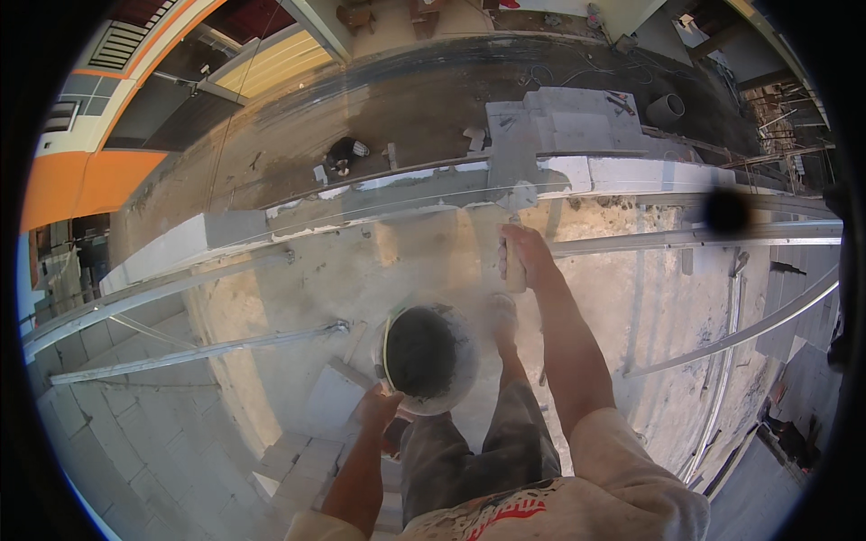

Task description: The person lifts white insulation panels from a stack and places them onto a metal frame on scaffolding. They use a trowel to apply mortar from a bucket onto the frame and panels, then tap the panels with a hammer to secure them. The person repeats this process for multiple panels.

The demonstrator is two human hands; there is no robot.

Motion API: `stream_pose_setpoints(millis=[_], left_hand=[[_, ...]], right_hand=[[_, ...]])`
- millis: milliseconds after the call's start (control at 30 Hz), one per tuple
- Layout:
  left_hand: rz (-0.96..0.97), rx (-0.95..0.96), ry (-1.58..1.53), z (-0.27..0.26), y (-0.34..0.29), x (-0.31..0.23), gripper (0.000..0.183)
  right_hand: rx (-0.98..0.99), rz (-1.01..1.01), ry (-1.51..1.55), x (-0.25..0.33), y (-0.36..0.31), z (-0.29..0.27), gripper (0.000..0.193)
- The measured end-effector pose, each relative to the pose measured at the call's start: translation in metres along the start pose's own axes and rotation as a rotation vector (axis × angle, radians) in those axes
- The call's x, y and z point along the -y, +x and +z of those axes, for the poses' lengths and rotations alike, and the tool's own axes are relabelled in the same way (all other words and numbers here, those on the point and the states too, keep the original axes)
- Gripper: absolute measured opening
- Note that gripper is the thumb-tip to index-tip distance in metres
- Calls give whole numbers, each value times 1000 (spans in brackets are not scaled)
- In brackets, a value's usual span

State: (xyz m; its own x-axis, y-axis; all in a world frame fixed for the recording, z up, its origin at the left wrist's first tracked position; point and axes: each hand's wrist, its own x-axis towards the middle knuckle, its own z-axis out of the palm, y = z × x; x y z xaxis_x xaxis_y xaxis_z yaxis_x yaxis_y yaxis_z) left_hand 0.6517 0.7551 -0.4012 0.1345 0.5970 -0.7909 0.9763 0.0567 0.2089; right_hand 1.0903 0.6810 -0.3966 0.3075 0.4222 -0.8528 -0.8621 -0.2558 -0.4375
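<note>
My right hand [526,254] is wrapped round the pale handle of a trowel [518,196], and the arm is stretched forward. The trowel's blade reaches the top of a low white block wall [622,173], where grey mortar [406,191] coats part of the course. My left hand [380,405] grips a round bucket [463,370] at its near left rim, by the yellowish handle. Dark grey mortar fills the inside of the bucket, though its depth is hard to judge. The bucket is just in front of my legs, beside my bare foot.
A string line runs along the wall. Metal bars [207,349] lie left, and more metal rails [686,236] extend right. White blocks [332,394] sit left of the bucket. Beyond the wall are stacked blocks [577,122], a dark bucket [343,153] and a cylinder [665,110] lower down.
</note>
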Motion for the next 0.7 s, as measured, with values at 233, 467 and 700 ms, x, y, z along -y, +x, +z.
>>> stream_pose_setpoints(millis=[233,467,700], left_hand=[[-82,-2,-269,-23,-8,35,49],[-182,16,-449,-39,-7,97,46],[-227,-115,-296,-52,-16,137,37]], right_hand=[[224,-99,-237,-77,-7,123,27],[323,4,-1015,-150,17,170,25],[343,133,-352,-135,45,191,22]])
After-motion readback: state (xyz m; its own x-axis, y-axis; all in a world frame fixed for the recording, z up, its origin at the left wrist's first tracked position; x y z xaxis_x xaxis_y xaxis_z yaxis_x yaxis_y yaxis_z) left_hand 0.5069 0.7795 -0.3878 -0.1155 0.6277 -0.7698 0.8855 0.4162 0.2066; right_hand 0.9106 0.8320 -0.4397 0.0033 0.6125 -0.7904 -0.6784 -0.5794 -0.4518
